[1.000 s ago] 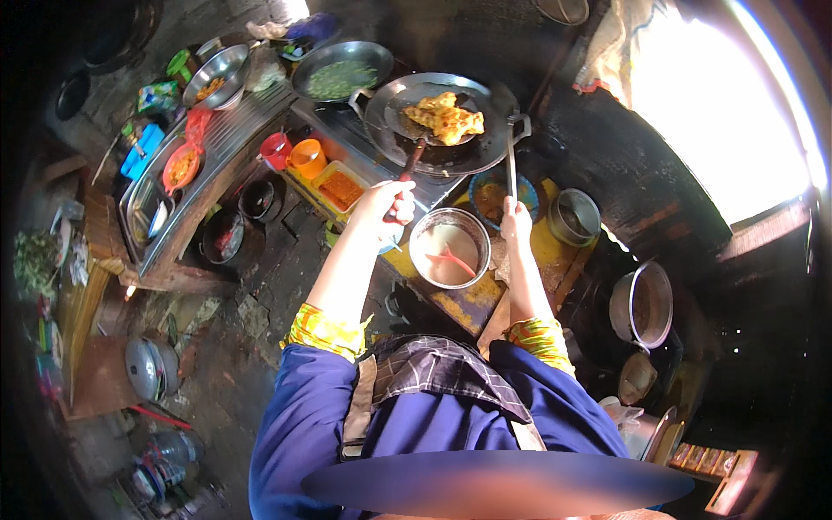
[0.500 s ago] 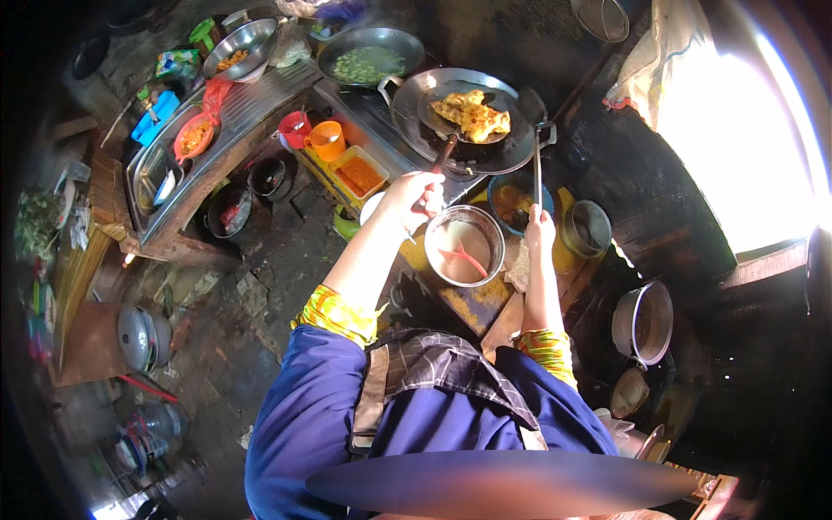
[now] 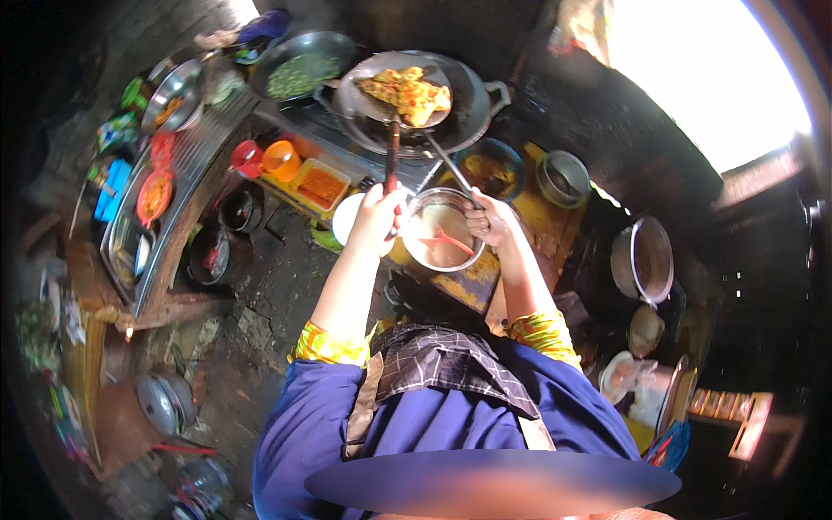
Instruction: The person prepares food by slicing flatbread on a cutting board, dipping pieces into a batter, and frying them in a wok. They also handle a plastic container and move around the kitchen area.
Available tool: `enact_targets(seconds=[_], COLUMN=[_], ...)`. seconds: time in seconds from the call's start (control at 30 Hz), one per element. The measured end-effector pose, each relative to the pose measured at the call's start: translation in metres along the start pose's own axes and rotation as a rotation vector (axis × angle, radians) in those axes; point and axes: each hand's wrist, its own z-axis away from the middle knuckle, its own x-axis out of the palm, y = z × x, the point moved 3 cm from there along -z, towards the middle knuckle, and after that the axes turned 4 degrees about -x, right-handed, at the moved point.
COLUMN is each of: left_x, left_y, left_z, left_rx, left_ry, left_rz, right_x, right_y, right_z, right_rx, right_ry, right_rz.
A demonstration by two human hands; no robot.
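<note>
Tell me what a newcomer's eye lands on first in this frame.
The golden fried food lifted on a skimmer over the dark wok at top centre draws the eye first. Just below, the left hand grips the skimmer's handle while the right hand holds a thin metal tool, flanking a steel bowl of pale batter. A bright window glares at upper right.

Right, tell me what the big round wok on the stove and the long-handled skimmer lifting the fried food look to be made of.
The big round dark wok looks like blackened, matte metal, probably iron or steel, with a grey loop handle. The flat round skimmer, held by the left hand, looks like dull grey metal with a reddish-brown, likely wooden, handle. The right hand holds a thin, shiny metal rod.
</note>
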Motion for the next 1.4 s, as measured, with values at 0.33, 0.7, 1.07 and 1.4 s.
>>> enact_targets(seconds=[0.33,0.7,1.07,1.4], left_x=[0.067,0.214,0.24,0.137], left_y=[-0.049,-0.222,-0.27,-0.342], left_z=[0.024,-0.031,-0.102,-0.05], left_rx=[-0.149,-0.502,-0.395,-0.103], left_ry=[-0.327,-0.52,-0.221,0.198], left_rz=[0.041,0.341,-0.017,-0.385], right_x=[-0.045,-0.209,-0.288,-0.306], right_y=[-0.027,-0.055,-0.071,0.041], right_z=[0.112,0.189,0.18,0.203], right_rx=[-0.225,-0.342,-0.318,-0.282], right_ry=[0.027,0.293,0.195,0.42], right_rz=[-0.143,-0.114,-0.023,1.043])
